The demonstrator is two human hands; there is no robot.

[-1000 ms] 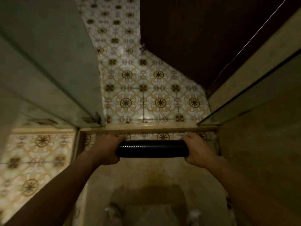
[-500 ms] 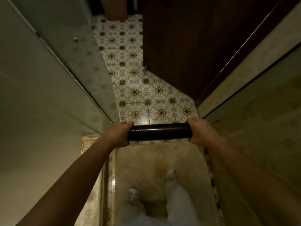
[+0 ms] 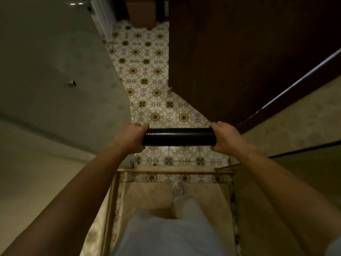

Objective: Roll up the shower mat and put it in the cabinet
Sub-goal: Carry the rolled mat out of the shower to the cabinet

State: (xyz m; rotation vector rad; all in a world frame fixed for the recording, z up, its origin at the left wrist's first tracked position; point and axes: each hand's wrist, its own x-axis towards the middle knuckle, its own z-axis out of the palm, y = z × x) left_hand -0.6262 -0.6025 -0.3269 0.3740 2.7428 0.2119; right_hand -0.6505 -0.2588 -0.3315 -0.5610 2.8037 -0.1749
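Observation:
The black shower mat [image 3: 178, 136] is rolled into a tight, glossy tube held level in front of me, above the patterned floor. My left hand [image 3: 132, 138] grips its left end and my right hand [image 3: 224, 137] grips its right end, both fists closed around it. No cabinet can be made out with certainty; a brownish piece of furniture [image 3: 141, 11] stands at the far end of the passage.
A glass shower door [image 3: 60, 74] with a small knob stands to my left. A dark wooden door [image 3: 239, 58] fills the right. The patterned tile floor [image 3: 145, 71] runs ahead between them. A low tiled step [image 3: 175, 177] lies just before my foot [image 3: 178, 189].
I have stood up and the view has lifted. The rolled mat has risen from the shower floor and moved forward over the step; one foot has stepped forward.

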